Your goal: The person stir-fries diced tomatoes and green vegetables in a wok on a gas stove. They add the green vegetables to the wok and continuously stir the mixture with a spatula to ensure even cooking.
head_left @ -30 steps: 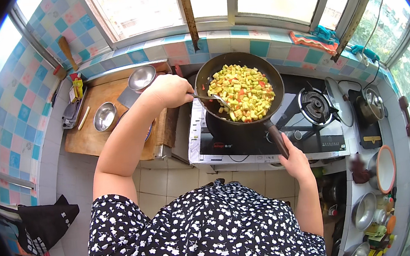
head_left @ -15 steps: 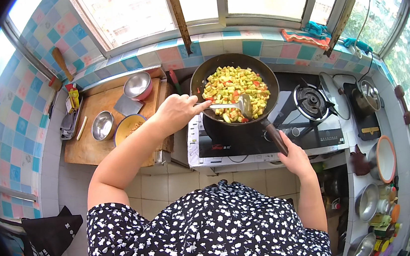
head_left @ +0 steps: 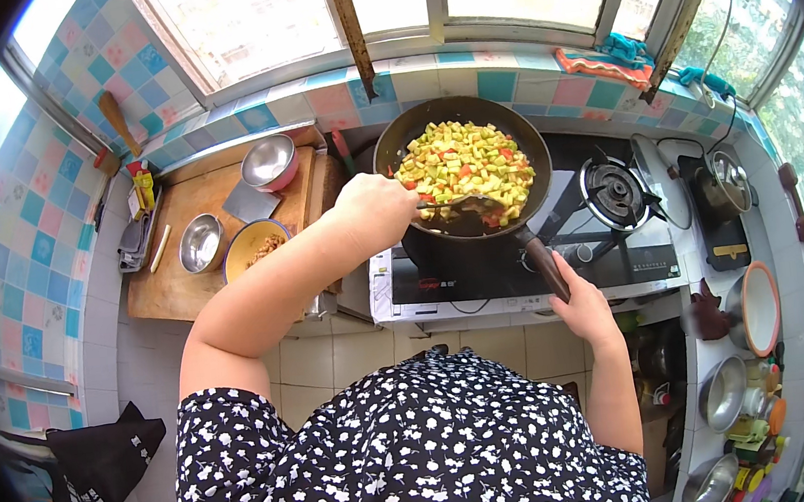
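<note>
A black frying pan (head_left: pixel 398 144) full of diced yellow, green and red vegetables (head_left: pixel 466 161) sits tilted on the left burner of a black gas stove (head_left: pixel 482 267). My left hand (head_left: pixel 373 210) grips a metal spatula (head_left: pixel 461 203) whose blade lies in the near side of the food. My right hand (head_left: pixel 579 301) holds the end of the pan's dark handle (head_left: pixel 542 261) at the stove's front edge.
A wooden board (head_left: pixel 180 284) at left carries two steel bowls (head_left: pixel 197 243), a red-rimmed bowl (head_left: pixel 272 162) and a yellow bowl of food (head_left: pixel 253 247). The right burner (head_left: pixel 611 192) stands free. A pot (head_left: pixel 721 186), lids and bowls crowd the right counter. Tiled wall and window lie behind.
My left hand drew the spatula from the middle of the pan toward its near right side. My view has shifted slightly, with the pan now lower in the picture.
</note>
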{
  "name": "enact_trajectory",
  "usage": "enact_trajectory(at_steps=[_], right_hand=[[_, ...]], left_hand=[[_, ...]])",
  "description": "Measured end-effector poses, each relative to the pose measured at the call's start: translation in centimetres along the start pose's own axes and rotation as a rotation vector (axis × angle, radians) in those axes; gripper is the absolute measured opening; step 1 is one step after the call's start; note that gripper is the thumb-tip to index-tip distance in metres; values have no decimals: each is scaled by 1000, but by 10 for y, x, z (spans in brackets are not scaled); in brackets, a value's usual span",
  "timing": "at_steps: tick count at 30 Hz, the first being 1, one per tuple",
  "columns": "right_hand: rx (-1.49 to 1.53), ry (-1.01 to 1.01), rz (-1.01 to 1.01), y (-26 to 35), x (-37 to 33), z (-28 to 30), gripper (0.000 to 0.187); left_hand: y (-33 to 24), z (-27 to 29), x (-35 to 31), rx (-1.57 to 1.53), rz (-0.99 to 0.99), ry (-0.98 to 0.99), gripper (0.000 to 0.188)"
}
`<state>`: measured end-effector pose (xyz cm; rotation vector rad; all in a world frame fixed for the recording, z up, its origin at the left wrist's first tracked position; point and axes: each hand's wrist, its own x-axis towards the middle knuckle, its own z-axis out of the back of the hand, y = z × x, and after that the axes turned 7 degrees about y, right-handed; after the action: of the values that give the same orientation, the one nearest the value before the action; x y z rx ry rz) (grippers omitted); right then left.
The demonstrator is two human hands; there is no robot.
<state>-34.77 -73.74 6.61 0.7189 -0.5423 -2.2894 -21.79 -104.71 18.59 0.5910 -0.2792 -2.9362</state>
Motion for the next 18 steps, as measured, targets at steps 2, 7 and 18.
enact_trajectory(at_steps=[2,7,18], right_hand=[[1,-13,12,0,0,0,77],[3,-55,16,-4,-1,0,77],[-14,-38,24,-5,-1,0,77]], left_hand=[[-2,4,13,-16,14,27,29],[12,36,1,-181,-29,61,31],[21,28,20,-295,90,-102,29]])
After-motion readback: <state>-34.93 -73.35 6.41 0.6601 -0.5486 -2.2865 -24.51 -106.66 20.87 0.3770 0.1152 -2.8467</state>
